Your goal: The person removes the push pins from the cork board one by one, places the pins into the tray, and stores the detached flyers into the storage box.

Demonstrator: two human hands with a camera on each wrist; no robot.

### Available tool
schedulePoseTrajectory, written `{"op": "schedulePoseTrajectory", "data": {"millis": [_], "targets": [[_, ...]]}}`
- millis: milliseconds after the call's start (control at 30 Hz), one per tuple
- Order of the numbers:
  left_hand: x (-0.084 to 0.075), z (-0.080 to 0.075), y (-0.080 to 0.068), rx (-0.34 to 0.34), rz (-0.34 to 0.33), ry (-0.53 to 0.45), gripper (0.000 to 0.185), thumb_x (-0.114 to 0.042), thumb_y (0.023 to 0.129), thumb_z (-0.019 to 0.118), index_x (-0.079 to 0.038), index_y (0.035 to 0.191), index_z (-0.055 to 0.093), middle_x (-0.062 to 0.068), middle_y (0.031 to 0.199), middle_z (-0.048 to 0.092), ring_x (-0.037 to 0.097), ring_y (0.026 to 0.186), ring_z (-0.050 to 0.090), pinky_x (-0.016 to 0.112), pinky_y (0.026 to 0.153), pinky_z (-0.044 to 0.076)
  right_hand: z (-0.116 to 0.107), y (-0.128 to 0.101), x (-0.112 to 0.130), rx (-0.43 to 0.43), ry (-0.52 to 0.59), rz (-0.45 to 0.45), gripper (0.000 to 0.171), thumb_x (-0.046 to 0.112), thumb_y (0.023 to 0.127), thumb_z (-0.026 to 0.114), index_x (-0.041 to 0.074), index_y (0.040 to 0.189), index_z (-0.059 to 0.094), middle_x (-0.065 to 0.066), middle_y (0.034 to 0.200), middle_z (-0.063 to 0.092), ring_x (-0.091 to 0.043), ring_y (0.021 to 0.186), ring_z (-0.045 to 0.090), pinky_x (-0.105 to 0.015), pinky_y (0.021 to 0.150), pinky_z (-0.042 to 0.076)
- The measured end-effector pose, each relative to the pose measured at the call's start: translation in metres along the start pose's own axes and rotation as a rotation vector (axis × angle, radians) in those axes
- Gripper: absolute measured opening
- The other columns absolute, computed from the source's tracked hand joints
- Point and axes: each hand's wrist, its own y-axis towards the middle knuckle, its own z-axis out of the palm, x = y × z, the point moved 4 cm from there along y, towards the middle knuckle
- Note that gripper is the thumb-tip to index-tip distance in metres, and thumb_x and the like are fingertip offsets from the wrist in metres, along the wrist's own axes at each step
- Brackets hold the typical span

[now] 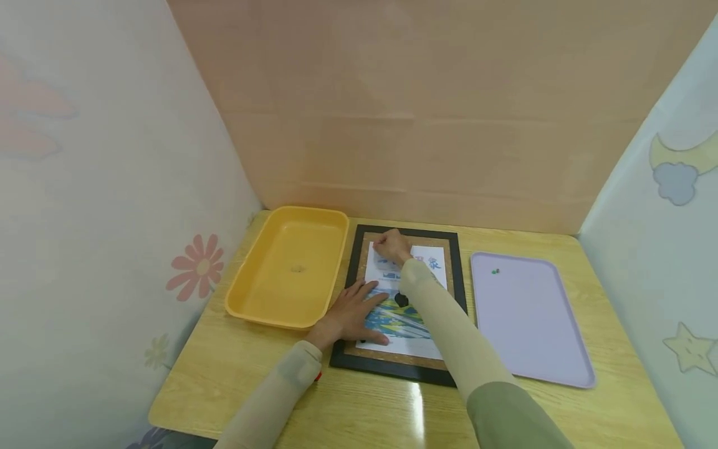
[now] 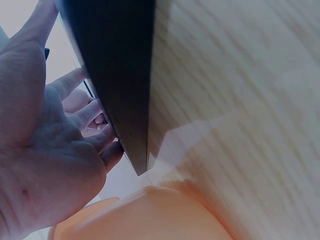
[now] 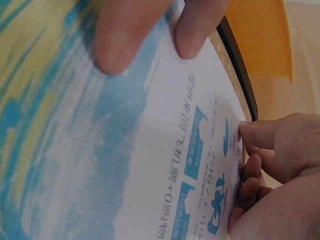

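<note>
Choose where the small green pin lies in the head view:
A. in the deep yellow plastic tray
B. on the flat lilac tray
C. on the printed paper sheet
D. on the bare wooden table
B: the small green pin sits near the far left corner of the flat lilac tray, right of the black-framed cork board.

A: Bare left hand (image 1: 352, 312), bare right hand (image 1: 392, 245). Snug beige sleeves (image 1: 437, 312) reaching both wrists.

B: Olive-green upper sleeve (image 1: 513, 415) toward five o'clock. Small red spot (image 1: 318, 376) beside the left cuff.
</note>
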Motion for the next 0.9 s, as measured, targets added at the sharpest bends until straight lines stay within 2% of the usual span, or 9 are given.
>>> {"op": "schedulePoseTrajectory", "data": {"millis": [267, 400, 567, 733, 900], "targets": [[0.005, 0.000, -0.005, -0.018, 0.000, -0.001, 0.110, -0.079, 0.085, 0.085, -0.032, 0.175, 0.043, 0.006, 0.190, 0.023, 0.043, 0.178, 0.018, 0.068, 0.140, 0.027, 0.014, 0.007, 0.002, 0.014, -0.031, 0.036, 0.022, 0.022, 0.108, 0.069, 0.007, 0.109, 0.086, -0.013, 0.119, 0.085, -0.035, 0.112, 0.072, -0.058, 0.123, 0.037], [0.007, -0.001, -0.008, -0.021, 0.001, -0.012, 0.109, -0.078, 0.086, 0.086, -0.031, 0.175, 0.043, 0.007, 0.190, 0.024, 0.044, 0.177, 0.018, 0.069, 0.140, 0.027, 0.019, 0.010, 0.005, 0.004, -0.048, 0.028, 0.021, 0.022, 0.107, 0.069, 0.009, 0.106, 0.086, -0.012, 0.115, 0.085, -0.036, 0.109, 0.071, -0.059, 0.119, 0.039], [0.007, -0.003, -0.011, -0.020, 0.001, -0.027, 0.109, -0.077, 0.087, 0.086, -0.031, 0.175, 0.043, 0.007, 0.190, 0.023, 0.045, 0.177, 0.018, 0.070, 0.140, 0.026, 0.028, 0.018, 0.001, -0.017, -0.028, 0.026, 0.020, 0.020, 0.107, 0.069, 0.006, 0.105, 0.084, -0.016, 0.113, 0.083, -0.041, 0.110, 0.069, -0.061, 0.122, 0.037], [0.009, -0.002, -0.012, -0.011, -0.009, -0.026, 0.108, -0.077, 0.087, 0.085, -0.032, 0.175, 0.043, 0.007, 0.191, 0.023, 0.044, 0.177, 0.017, 0.069, 0.141, 0.025, 0.034, 0.022, -0.003, -0.033, -0.028, 0.036, 0.020, 0.022, 0.107, 0.069, 0.009, 0.104, 0.084, -0.013, 0.112, 0.083, -0.039, 0.111, 0.068, -0.059, 0.121, 0.038], [0.010, -0.001, -0.011, -0.014, -0.007, -0.024, 0.108, -0.078, 0.087, 0.085, -0.032, 0.175, 0.043, 0.007, 0.190, 0.024, 0.044, 0.177, 0.018, 0.070, 0.140, 0.026, 0.030, 0.016, 0.002, -0.032, -0.005, 0.042, 0.019, 0.020, 0.107, 0.071, 0.011, 0.099, 0.085, -0.010, 0.107, 0.083, -0.038, 0.110, 0.068, -0.057, 0.119, 0.039]]}}
